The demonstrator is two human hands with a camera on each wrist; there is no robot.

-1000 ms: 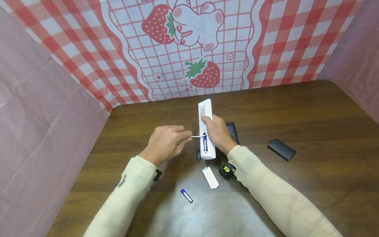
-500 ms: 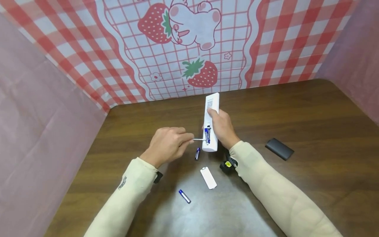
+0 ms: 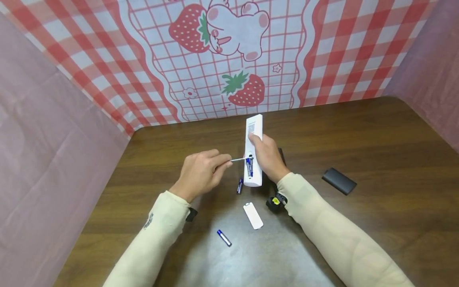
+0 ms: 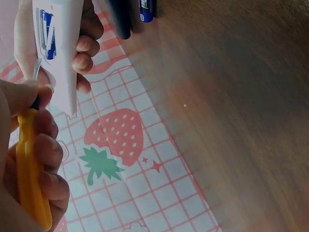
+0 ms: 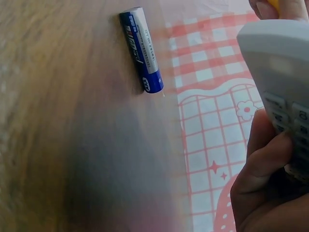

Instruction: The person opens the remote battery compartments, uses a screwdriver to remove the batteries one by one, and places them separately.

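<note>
In the head view a white remote control (image 3: 254, 181) is held back side up, its battery compartment uncovered. My right hand (image 3: 269, 158) grips it from the right, thumb on its back, fingers beneath around the keypad side in the right wrist view. A blue-and-silver battery (image 3: 249, 168) lies tilted in the compartment. My left hand (image 3: 201, 174) holds a screwdriver (image 4: 30, 164) by its yellow handle, fingers curled round it. Its thin metal shaft reaches to the compartment's upper end; whether the tip touches the battery I cannot tell.
On the brown table (image 3: 161, 139) lie two loose batteries, one beside the remote (image 3: 240, 186) and another battery (image 3: 224, 238) nearer me. A white battery cover (image 3: 253, 216) lies between them. A black rectangular object (image 3: 339, 181) is at the right; another dark object (image 3: 281, 154) is partly hidden behind my right hand.
The battery in the remote has gone from lying straight to tilted. The screwdriver tip dipped lower, then moved back to the compartment's upper end. The remote shifted slightly right and away.
</note>
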